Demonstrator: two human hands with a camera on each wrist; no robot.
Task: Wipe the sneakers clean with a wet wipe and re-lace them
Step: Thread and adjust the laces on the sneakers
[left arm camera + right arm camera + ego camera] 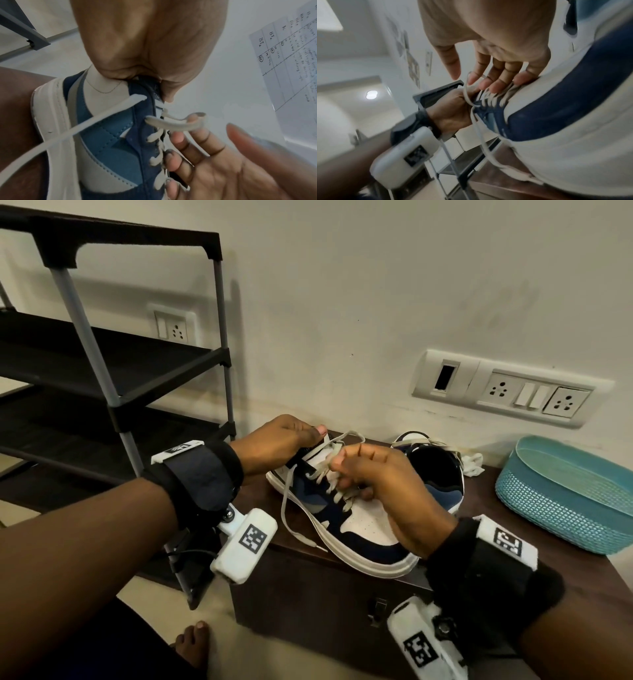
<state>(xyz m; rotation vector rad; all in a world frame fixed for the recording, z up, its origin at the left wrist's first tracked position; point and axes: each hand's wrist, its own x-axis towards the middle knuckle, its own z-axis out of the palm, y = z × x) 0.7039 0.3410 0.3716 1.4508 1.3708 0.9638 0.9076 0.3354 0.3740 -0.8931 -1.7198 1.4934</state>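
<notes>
Navy-and-white sneaker (346, 508) lies on the counter (342, 587), toe toward the person, left hand (277, 446) gripping its collar while right hand (380, 491), nearer the eyelets, hooks the lace (291, 508).

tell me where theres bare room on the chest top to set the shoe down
Free: the near strip of the chest top in front of the shoe, and the gap between the shoe and the basket. Crowded: the back by the wall, where the second shoe and the cloth sit.
</notes>
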